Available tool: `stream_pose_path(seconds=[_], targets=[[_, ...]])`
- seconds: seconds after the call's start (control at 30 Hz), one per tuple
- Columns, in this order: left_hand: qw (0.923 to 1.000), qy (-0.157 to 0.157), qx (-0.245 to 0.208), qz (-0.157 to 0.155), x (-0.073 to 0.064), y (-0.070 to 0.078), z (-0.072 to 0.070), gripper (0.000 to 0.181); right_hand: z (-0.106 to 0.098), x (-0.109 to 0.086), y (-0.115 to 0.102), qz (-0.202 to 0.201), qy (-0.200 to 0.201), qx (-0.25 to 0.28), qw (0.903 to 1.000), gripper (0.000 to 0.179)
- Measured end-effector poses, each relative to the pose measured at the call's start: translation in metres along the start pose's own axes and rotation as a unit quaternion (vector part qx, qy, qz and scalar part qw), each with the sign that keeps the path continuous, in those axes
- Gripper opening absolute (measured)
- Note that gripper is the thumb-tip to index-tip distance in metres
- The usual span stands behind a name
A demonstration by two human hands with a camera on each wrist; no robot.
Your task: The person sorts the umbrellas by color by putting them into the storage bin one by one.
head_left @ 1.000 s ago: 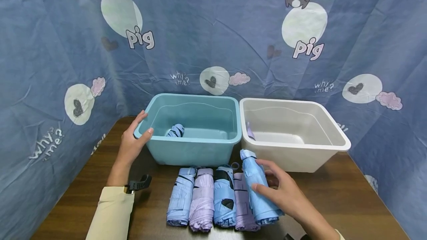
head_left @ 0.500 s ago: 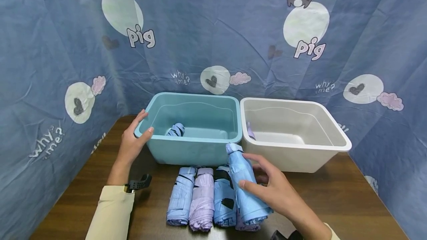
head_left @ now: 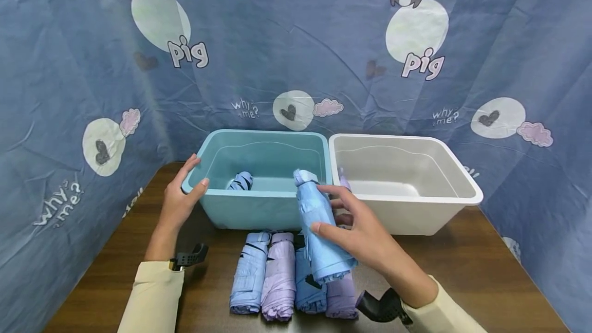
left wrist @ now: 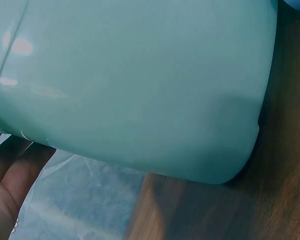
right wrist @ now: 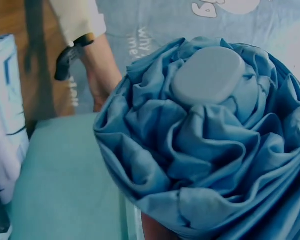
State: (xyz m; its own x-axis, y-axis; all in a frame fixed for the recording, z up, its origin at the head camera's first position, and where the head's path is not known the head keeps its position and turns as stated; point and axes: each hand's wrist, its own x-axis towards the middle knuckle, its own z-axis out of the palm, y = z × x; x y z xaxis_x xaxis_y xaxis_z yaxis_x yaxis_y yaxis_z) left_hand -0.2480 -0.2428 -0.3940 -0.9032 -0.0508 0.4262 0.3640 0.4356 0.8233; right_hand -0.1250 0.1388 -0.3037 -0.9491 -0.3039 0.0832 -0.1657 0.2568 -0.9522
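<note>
My right hand [head_left: 358, 225] grips a rolled blue folding umbrella [head_left: 319, 240], lifted and tilted over the row on the table. Its top end overlaps the front rim of the teal bin [head_left: 259, 212] in the head view. The right wrist view shows the umbrella's gathered cloth and round end [right wrist: 207, 75] close up. My left hand [head_left: 180, 197] holds the teal bin's left front corner, thumb at the rim and fingers along the outer side. Inside that bin lies a blue umbrella [head_left: 241, 181] with dark stripes.
Beside it stands a white bin [head_left: 407, 217] with a purple umbrella [head_left: 344, 179] at its left end. In front lie rolled umbrellas: a light blue one [head_left: 250, 274], a lilac one [head_left: 279, 276], another blue [head_left: 310, 292] and a purple one [head_left: 341, 297]. A patterned cloth [head_left: 277, 40] hangs behind.
My right hand has carried the blue umbrella up and left, from the row's right end to the teal bin's front. The left hand stays at the bin's corner.
</note>
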Motion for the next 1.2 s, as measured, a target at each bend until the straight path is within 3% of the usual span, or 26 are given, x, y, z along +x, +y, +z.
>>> stream_pose_path(seconds=[0.1,0.2,0.4,0.67,0.9,1.2], targets=[[1.0,0.001,-0.001,-0.002,-0.001,0.004,-0.001,0.061,0.003,0.012,-0.003,-0.008,-0.006,0.005,0.9999,0.06],[1.0,-0.004,-0.005,-0.001,-0.005,0.017,-0.002,0.061,0.005,0.024,-0.006,-0.008,-0.009,0.004,0.9999,0.059],[1.0,-0.002,-0.008,-0.002,-0.01,0.038,-0.002,0.06,0.011,0.049,-0.012,0.025,0.017,0.017,0.9994,0.056],[0.9999,0.002,-0.008,-0.007,-0.01,0.039,-0.001,0.059,0.019,0.08,-0.016,0.061,0.048,0.048,0.9958,0.055],[0.9999,0.002,-0.007,-0.01,-0.009,0.04,-0.001,0.06,0.025,0.108,-0.016,0.042,0.055,0.067,0.9953,0.058],[0.9999,0.0,-0.008,-0.012,-0.01,0.042,-0.002,0.059,0.035,0.138,-0.016,0.054,0.071,0.085,0.9924,0.061]])
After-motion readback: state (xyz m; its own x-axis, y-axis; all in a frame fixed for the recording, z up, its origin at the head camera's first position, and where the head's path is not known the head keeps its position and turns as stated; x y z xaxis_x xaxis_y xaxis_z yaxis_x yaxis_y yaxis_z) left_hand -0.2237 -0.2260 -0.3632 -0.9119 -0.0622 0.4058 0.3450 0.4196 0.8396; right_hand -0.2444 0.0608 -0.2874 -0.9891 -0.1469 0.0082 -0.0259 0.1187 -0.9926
